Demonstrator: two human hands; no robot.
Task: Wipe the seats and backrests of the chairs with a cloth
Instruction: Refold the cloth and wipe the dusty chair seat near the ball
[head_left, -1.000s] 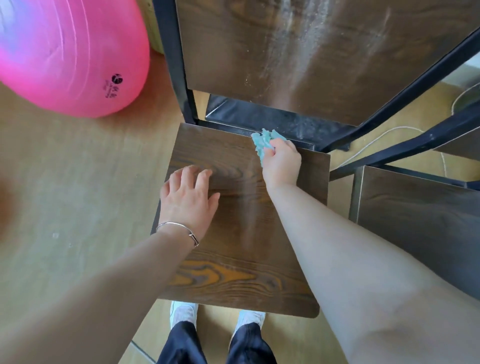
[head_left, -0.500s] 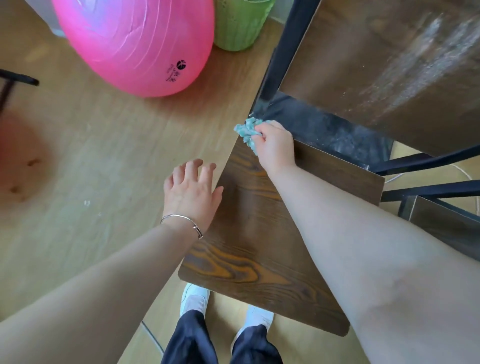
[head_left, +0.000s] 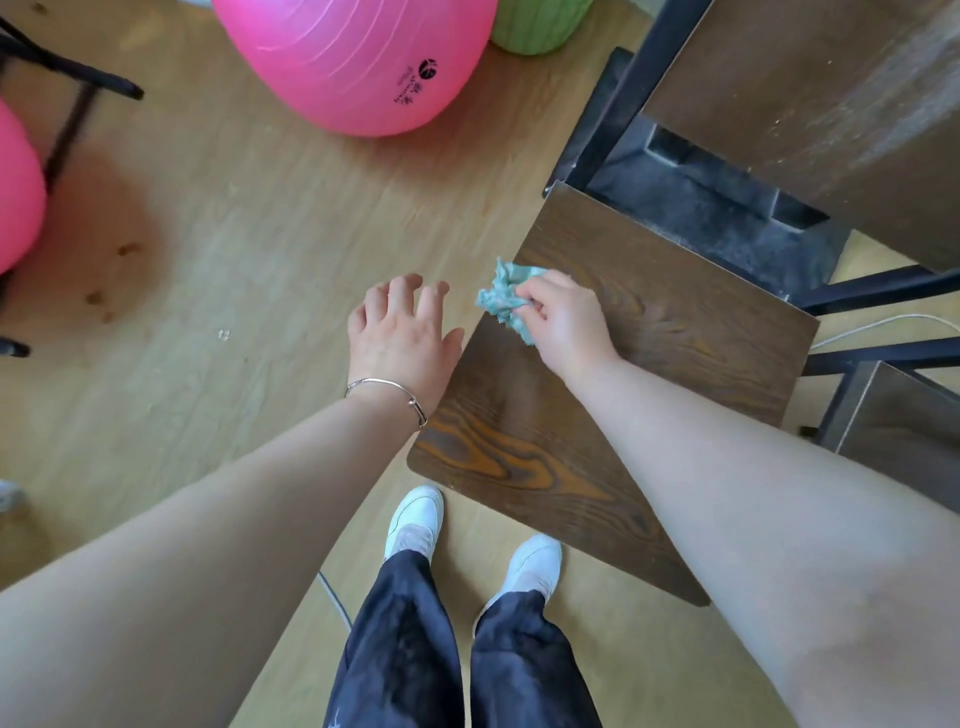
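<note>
The right hand (head_left: 569, 325) pinches the cloth (head_left: 503, 299) on the seat (head_left: 649, 332), mid-wipe; left hand (head_left: 400, 340) hovers, fingers spread. Backrests likely next.

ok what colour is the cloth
Pale teal cloth, bunched in the right hand; head view shows it.

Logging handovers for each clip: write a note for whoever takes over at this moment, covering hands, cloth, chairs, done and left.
Left hand: open, holds nothing, just off the left edge of the chair seat.
Right hand: grips the teal cloth at that seat's left edge.
Done: cannot tell how much of this seat is wiped.
Left: the second seat at right; backrests, none clearly in view.
</note>
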